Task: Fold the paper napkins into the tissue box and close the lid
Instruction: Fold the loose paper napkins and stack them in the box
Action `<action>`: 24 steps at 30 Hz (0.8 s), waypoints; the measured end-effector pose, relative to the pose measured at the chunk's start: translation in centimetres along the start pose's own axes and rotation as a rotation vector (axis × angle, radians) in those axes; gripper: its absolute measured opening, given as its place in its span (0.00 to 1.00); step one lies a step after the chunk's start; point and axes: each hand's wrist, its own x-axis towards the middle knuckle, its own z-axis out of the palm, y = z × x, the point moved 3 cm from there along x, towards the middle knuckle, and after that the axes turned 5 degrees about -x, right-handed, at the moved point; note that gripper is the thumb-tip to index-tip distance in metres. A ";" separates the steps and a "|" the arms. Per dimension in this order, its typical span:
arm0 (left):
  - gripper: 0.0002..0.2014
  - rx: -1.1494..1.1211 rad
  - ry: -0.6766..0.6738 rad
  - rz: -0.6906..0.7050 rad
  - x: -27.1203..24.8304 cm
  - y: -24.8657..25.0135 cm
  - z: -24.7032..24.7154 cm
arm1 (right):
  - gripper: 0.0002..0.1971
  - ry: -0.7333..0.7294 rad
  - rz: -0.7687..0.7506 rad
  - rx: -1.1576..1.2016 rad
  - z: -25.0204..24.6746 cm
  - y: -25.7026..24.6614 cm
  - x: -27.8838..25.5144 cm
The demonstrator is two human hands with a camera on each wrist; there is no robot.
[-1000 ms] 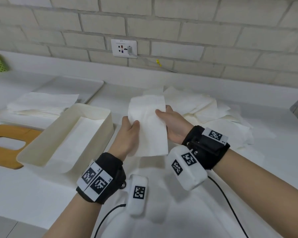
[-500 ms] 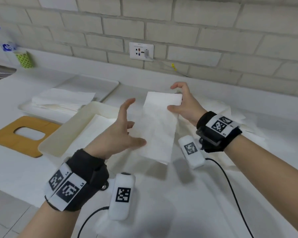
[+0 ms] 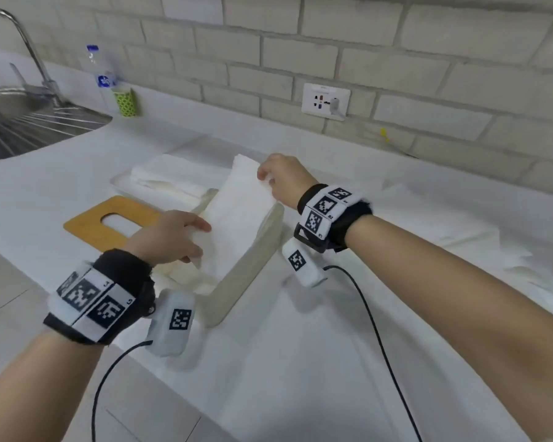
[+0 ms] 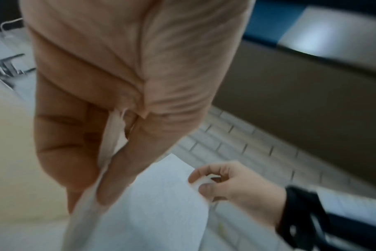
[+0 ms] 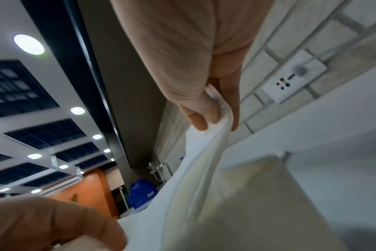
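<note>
A folded white napkin (image 3: 237,212) hangs lengthwise over the open cream tissue box (image 3: 246,275), its near end dipping inside. My right hand (image 3: 266,178) pinches the napkin's far end above the box's back edge; the right wrist view shows thumb and fingers (image 5: 204,118) closed on the napkin's far edge (image 5: 222,110). My left hand (image 3: 198,247) holds the near end low in the box, and the napkin's edge (image 4: 112,152) runs between its fingers. The wooden lid (image 3: 87,226) with an oval slot lies flat left of the box.
A white tray (image 3: 122,183) with stacked napkins sits behind the lid. Loose napkins (image 3: 460,237) are spread on the counter to the right. A steel sink (image 3: 29,126), a bottle (image 3: 98,74) and a green cup (image 3: 126,103) stand far left. A wall socket (image 3: 324,102) has a cable.
Both hands carried the napkin left from in front of the loose pile to over the box. The left hand, open half a second ago, now holds the near end.
</note>
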 end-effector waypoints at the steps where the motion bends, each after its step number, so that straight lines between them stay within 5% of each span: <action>1: 0.19 0.051 -0.027 -0.023 0.5 -0.6 0.4 | 0.20 -0.078 0.026 -0.026 1.1 -0.1 0.4; 4: 0.22 0.209 -0.084 -0.072 1.0 -1.5 1.6 | 0.21 -0.195 0.048 -0.109 2.8 -0.9 0.8; 8: 0.22 0.427 -0.093 -0.055 0.9 -1.5 2.3 | 0.20 -0.151 -0.022 -0.174 3.0 -2.8 0.8; 16: 0.17 0.667 -0.127 -0.032 0.7 -1.1 2.6 | 0.16 -0.486 0.035 -0.331 6.0 -1.8 1.3; 24: 0.09 0.892 -0.129 0.091 0.5 -0.8 3.3 | 0.12 -0.546 -0.132 -0.580 7.6 -2.2 1.2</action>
